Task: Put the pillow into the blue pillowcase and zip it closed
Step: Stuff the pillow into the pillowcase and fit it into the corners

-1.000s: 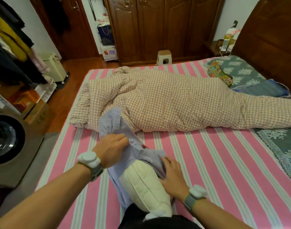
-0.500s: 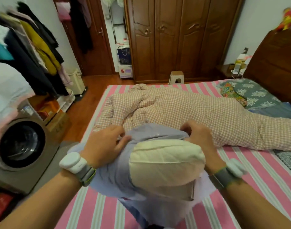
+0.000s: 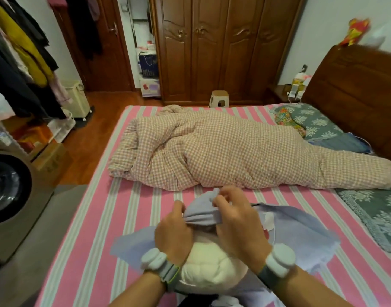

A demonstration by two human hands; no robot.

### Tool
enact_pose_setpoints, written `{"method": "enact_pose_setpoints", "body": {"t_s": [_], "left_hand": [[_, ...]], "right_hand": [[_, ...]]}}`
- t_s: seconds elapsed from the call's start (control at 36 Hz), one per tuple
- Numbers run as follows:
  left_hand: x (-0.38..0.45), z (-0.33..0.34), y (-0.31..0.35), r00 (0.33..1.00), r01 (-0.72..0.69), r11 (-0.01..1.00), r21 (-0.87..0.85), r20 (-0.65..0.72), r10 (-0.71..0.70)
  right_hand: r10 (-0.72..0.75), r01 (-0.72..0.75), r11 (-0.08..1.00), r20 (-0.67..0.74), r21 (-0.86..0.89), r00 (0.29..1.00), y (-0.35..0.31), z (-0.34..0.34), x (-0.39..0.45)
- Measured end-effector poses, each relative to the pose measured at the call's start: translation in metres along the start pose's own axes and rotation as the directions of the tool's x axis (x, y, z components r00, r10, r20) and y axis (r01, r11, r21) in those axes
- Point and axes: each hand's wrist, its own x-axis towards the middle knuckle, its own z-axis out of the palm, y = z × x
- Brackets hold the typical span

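The cream pillow lies close to my body on the pink striped bed, its near end bare and bulging. The blue pillowcase is spread around and under it, with a bunched strip of its cloth stretched across the pillow's far end. My left hand grips that bunched cloth from the left. My right hand pinches the same cloth from the right, fingers curled over a raised tuft. The zipper is not visible.
A checked quilt lies rolled across the bed just beyond my hands. Green floral bedding sits at the right, with a wooden headboard behind. A washing machine and hanging clothes stand left; a wardrobe stands behind.
The pillow has come down from a raised position onto the bed near me. Both hands have moved together at its far end and now gather the pillowcase cloth between them.
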Motion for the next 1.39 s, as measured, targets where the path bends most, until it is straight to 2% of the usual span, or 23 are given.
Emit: {"method": "enact_pose_setpoints", "body": {"t_s": [0.03, 0.08, 0.14, 0.19, 0.31, 0.33, 0.39, 0.44, 0.47, 0.53, 0.58, 0.67, 0.75, 0.83, 0.86, 0.94, 1.0, 1.06, 1.14, 1.25, 1.31, 1.39], "left_hand": [[0.001, -0.001, -0.002, 0.995, -0.023, 0.996, -0.084, -0.099, 0.015], [-0.002, -0.006, -0.001, 0.958, -0.214, 0.950, -0.226, -0.240, 0.158], [-0.010, -0.005, 0.002, 0.890, -0.377, 0.897, -0.229, -0.358, 0.282], [-0.015, 0.001, 0.000, 0.866, -0.429, 0.887, -0.171, -0.356, 0.350], [-0.012, 0.011, -0.008, 0.852, -0.492, 0.868, -0.070, -0.241, 0.464], [-0.011, 0.011, -0.008, 0.858, -0.489, 0.871, -0.048, -0.204, 0.471], [-0.006, 0.010, -0.002, 0.905, -0.406, 0.912, -0.062, -0.161, 0.393], [0.001, 0.008, -0.003, 0.947, -0.276, 0.955, -0.111, -0.203, 0.250], [0.004, 0.007, -0.003, 0.950, -0.258, 0.956, -0.139, -0.218, 0.225], [0.004, 0.004, -0.010, 0.939, -0.292, 0.941, -0.173, -0.239, 0.248], [0.001, 0.000, -0.011, 0.927, -0.333, 0.917, -0.219, -0.254, 0.276], [-0.002, -0.005, -0.009, 0.920, -0.349, 0.902, -0.256, -0.275, 0.278], [-0.001, -0.004, -0.007, 0.916, -0.346, 0.907, -0.239, -0.294, 0.273], [0.004, 0.001, -0.011, 0.927, -0.311, 0.935, -0.171, -0.271, 0.259], [0.006, 0.004, -0.013, 0.922, -0.323, 0.939, -0.121, -0.265, 0.283], [0.011, 0.014, -0.015, 0.917, -0.344, 0.939, -0.017, -0.220, 0.332], [0.019, 0.019, -0.013, 0.949, -0.247, 0.969, 0.027, -0.197, 0.247], [0.025, 0.023, -0.018, 0.967, -0.151, 0.986, 0.066, -0.197, 0.161], [0.027, 0.025, -0.026, 0.955, -0.211, 0.977, 0.035, -0.208, 0.214], [0.020, 0.018, -0.022, 0.930, -0.334, 0.925, -0.181, -0.220, 0.293], [0.016, 0.020, -0.018, 0.951, -0.288, 0.923, -0.255, -0.190, 0.244], [0.012, 0.022, -0.010, 0.977, -0.115, 0.963, -0.246, -0.202, 0.065]], "right_hand": [[0.016, -0.016, 0.999, -0.009, -0.027, 1.000, 0.005, 0.004, -0.010], [0.128, -0.126, 0.990, 0.023, -0.068, 0.992, 0.022, 0.015, -0.026], [0.226, -0.222, 0.971, 0.043, -0.085, 0.973, 0.034, 0.022, -0.038], [0.203, -0.202, 0.979, 0.017, -0.023, 0.979, 0.038, 0.023, -0.045], [0.182, -0.171, 0.980, -0.125, 0.099, 0.975, 0.031, 0.017, -0.037], [0.172, -0.160, 0.983, -0.130, 0.095, 0.977, 0.027, 0.017, -0.034], [0.092, -0.089, 0.996, -0.109, 0.030, 0.990, 0.017, 0.019, -0.030], [0.019, -0.018, 0.999, -0.044, 0.027, 0.999, 0.007, 0.025, -0.031], [0.024, -0.025, 0.997, 0.009, 0.078, 1.000, 0.006, 0.026, -0.032], [0.050, -0.084, 0.972, 0.159, 0.219, 0.986, 0.006, 0.030, -0.035], [0.029, -0.115, 0.955, 0.302, 0.273, 0.953, 0.010, 0.032, -0.036], [-0.080, -0.022, 0.967, 0.381, 0.254, 0.921, 0.011, 0.032, -0.031], [-0.108, 0.020, 0.969, 0.344, 0.248, 0.933, 0.012, 0.028, -0.018], [-0.104, 0.078, 0.987, 0.193, 0.137, 0.976, 0.017, 0.032, -0.014], [-0.066, 0.056, 0.995, 0.128, 0.077, 0.990, 0.017, 0.036, -0.012], [0.144, -0.145, 0.989, -0.020, -0.030, 0.989, 0.011, 0.046, -0.010], [0.166, -0.166, 0.985, -0.022, -0.035, 0.986, 0.004, 0.053, -0.011], [0.122, -0.122, 0.992, 0.025, -0.017, 0.992, -0.002, 0.060, -0.017], [0.067, -0.066, 0.997, 0.019, -0.026, 0.998, -0.006, 0.062, -0.017], [0.024, -0.022, 0.996, -0.014, 0.090, 1.000, -0.001, 0.067, -0.016], [0.052, -0.053, 0.991, 0.009, 0.120, 0.999, 0.001, 0.069, -0.018], [0.098, -0.091, 0.982, -0.038, 0.166, 0.994, -0.005, 0.066, -0.021]]}}
